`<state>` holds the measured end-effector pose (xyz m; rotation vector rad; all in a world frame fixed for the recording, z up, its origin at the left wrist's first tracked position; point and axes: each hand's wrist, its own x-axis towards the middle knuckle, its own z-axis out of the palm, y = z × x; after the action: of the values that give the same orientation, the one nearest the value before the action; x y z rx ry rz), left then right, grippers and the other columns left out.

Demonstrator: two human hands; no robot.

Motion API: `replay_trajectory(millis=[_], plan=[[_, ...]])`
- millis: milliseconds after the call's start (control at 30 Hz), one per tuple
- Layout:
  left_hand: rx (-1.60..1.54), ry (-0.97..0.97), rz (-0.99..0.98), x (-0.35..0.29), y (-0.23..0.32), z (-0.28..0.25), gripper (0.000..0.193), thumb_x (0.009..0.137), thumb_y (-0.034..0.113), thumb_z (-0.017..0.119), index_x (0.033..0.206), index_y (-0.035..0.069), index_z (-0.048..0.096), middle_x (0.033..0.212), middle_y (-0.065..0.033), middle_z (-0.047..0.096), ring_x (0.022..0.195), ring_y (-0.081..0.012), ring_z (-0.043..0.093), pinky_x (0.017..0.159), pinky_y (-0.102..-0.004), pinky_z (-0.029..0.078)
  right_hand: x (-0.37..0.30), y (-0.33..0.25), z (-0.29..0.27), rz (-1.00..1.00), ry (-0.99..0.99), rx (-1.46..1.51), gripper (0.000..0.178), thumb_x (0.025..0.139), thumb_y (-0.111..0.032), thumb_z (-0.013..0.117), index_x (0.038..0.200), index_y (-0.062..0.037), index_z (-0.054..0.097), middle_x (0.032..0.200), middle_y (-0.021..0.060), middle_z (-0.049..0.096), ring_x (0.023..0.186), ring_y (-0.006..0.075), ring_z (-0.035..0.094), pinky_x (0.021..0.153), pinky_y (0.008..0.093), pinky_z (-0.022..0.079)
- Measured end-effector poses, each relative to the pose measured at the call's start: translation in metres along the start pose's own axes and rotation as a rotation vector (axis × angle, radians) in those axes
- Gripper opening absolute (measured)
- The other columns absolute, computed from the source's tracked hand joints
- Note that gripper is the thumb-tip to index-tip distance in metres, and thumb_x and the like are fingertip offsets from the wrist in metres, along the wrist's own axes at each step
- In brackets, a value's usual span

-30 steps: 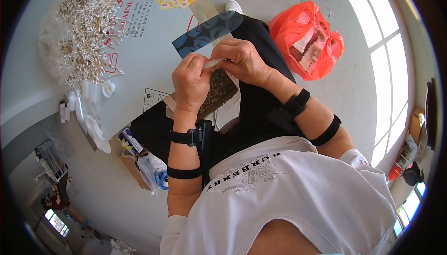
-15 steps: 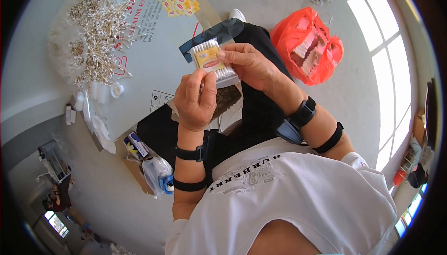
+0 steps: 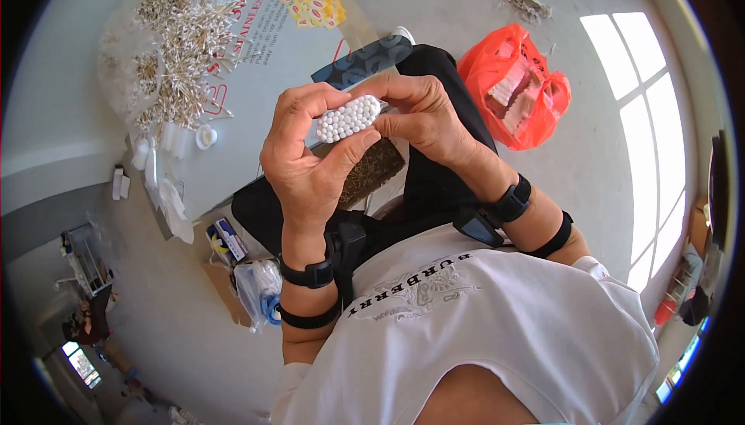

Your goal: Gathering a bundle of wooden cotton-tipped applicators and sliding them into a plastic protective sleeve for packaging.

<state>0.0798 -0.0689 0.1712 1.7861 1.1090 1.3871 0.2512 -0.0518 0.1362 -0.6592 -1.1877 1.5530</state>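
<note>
Between both hands is a small pack of cotton swabs, its round white tips facing up toward me. My left hand grips its left end, with the thumb below and the fingers above. On the other end, my right hand pinches the pack between thumb and fingers. Beneath the hands lies a brown, rough-looking block or tray, partly hidden. A large heap of loose cotton swabs spreads over clear plastic on the table to the left. Small yellow printed cards lie at the table's far end.
On the floor to the right stands a red plastic bag holding pinkish packs. Scattered sticks lie beyond it. White rolls sit at the table's near left edge. Below that edge is a cardboard box with plastic bags.
The pack has been tipped so that its swab tips face me instead of its yellow label. My left hand has turned, spreading thumb and fingers around the pack's end.
</note>
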Motion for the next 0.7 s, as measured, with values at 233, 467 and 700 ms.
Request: replay_trajectory(millis=[233, 467, 700], plan=[[0.063, 0.041, 0.051, -0.004, 0.015, 0.001, 0.038, 0.067, 0.007, 0.087, 0.099, 0.003, 0.067, 0.096, -0.0078, 0.066, 0.090, -0.0207, 0.062, 0.080, -0.0314, 0.051, -0.006, -0.003, -0.002, -0.063, -0.058, -0.133, 0.034, 0.079, 0.010, 0.065, 0.112, 0.0007, 0.069, 0.111, 0.0070, 0.067, 0.107, 0.0144, 0.060, 0.097, 0.0292, 0.047], [0.082, 0.052, 0.082, -0.005, 0.019, 0.001, 0.035, 0.066, 0.007, 0.086, 0.096, 0.003, 0.068, 0.097, -0.0074, 0.066, 0.088, -0.0217, 0.062, 0.077, -0.0320, 0.051, -0.008, -0.020, 0.007, -0.270, -0.020, -0.412, 0.041, 0.069, 0.008, 0.070, 0.109, -0.0029, 0.070, 0.111, 0.0051, 0.067, 0.110, 0.0208, 0.057, 0.101, 0.0341, 0.042], [0.148, 0.039, 0.223, -0.005, 0.017, -0.002, 0.033, 0.066, 0.007, 0.086, 0.092, 0.002, 0.067, 0.090, -0.0075, 0.065, 0.082, -0.0240, 0.060, 0.072, -0.0319, 0.050, -0.007, -0.036, 0.011, -0.447, -0.066, -0.589, 0.039, 0.066, 0.004, 0.073, 0.104, -0.0048, 0.070, 0.097, 0.0056, 0.070, 0.097, 0.0237, 0.061, 0.090, 0.0347, 0.047]])
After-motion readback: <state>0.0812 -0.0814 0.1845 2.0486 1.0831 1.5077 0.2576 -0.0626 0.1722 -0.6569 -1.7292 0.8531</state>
